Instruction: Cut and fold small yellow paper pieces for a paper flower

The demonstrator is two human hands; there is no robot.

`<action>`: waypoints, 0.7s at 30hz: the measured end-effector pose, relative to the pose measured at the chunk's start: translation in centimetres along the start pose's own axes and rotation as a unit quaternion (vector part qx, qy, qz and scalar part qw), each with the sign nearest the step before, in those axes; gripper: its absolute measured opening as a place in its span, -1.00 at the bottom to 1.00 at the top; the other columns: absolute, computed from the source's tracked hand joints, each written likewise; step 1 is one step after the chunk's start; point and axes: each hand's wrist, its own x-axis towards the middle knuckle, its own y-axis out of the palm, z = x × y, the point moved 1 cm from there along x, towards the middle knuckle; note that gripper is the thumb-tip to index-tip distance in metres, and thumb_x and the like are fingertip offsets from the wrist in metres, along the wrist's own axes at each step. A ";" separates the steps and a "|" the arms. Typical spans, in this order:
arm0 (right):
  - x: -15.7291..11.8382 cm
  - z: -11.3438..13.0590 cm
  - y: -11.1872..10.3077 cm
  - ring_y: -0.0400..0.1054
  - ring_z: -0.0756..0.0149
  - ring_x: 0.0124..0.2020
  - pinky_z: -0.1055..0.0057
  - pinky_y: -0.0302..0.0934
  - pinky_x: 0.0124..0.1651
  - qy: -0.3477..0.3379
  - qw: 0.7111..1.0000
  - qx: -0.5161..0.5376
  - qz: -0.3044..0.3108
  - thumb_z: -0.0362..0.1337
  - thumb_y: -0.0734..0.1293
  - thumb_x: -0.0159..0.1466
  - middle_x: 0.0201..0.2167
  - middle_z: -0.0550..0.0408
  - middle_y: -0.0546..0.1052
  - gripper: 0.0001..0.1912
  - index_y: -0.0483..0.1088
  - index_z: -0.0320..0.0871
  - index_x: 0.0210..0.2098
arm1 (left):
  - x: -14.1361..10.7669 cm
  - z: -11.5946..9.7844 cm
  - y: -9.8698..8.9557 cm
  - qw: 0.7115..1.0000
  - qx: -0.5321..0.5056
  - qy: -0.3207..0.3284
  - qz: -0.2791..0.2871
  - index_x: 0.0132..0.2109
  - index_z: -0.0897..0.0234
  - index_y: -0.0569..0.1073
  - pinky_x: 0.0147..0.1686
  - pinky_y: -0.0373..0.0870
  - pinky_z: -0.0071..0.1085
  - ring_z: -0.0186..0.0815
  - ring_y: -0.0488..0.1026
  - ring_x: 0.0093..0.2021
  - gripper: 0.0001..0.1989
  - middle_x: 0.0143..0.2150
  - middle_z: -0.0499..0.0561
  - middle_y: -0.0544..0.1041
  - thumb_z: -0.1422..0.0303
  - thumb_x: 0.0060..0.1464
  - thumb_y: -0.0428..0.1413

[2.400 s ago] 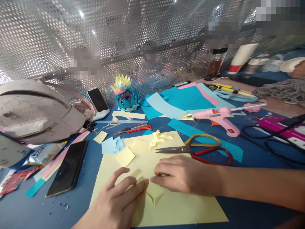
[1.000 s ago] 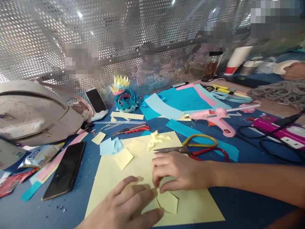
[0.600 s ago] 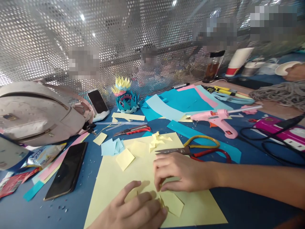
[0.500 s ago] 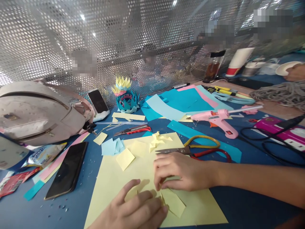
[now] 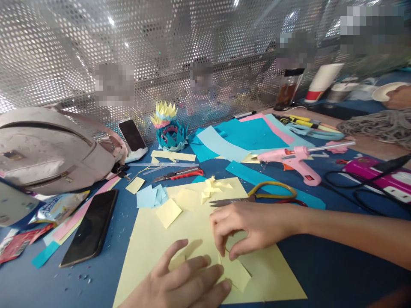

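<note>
A small yellow paper piece (image 5: 236, 273) lies on a large yellow sheet (image 5: 154, 252), nearly the same colour. My right hand (image 5: 245, 226) curls over its upper corner, pinching the paper's edge between thumb and fingers. My left hand (image 5: 188, 280) rests on the sheet with its fingers spread, their tips touching the piece's left side. Above my hands lie a yellow paper square (image 5: 169, 213), folded yellow pieces (image 5: 213, 186), light blue squares (image 5: 150, 196) and scissors (image 5: 272, 191). My right wrist partly covers the scissors' red handle.
A pink glue gun (image 5: 295, 160) and a purple power strip (image 5: 377, 173) with a cable are at the right. A red utility knife (image 5: 184, 173) and folded paper model (image 5: 170, 132) stand further back. A black phone (image 5: 91, 229) and backpack (image 5: 54, 152) are at the left.
My right hand has shifted slightly right, its thumb and index finger further apart than before. The fingertips of my left hand have slid a little to the right.
</note>
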 end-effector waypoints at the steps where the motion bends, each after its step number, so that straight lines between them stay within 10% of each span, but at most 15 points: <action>1: 0.0 0.1 -0.1 0.38 0.34 -0.23 0.47 0.20 -0.20 0.004 1.000 0.000 0.001 -0.04 0.34 0.41 -0.27 0.05 0.48 -0.66 0.56 -0.20 -0.20 | 0.0 0.0 0.0 1.000 0.003 -0.001 -0.002 0.14 0.04 0.55 0.50 -0.26 -0.09 -0.44 0.38 0.19 -0.58 0.15 -0.26 0.56 0.39 0.53 -0.19; 21: 0.3 0.3 2.2 0.41 0.36 -0.22 0.48 0.19 -0.14 0.057 0.993 -0.001 -0.100 -0.26 0.39 0.38 -0.31 0.14 0.51 -0.87 0.50 -0.18 -0.27 | 1.3 -0.2 -1.8 0.995 0.079 -0.054 -0.024 -0.04 0.25 0.62 0.50 -0.22 -0.14 -0.38 0.42 0.14 -0.64 0.04 -0.14 0.62 0.47 0.44 -0.10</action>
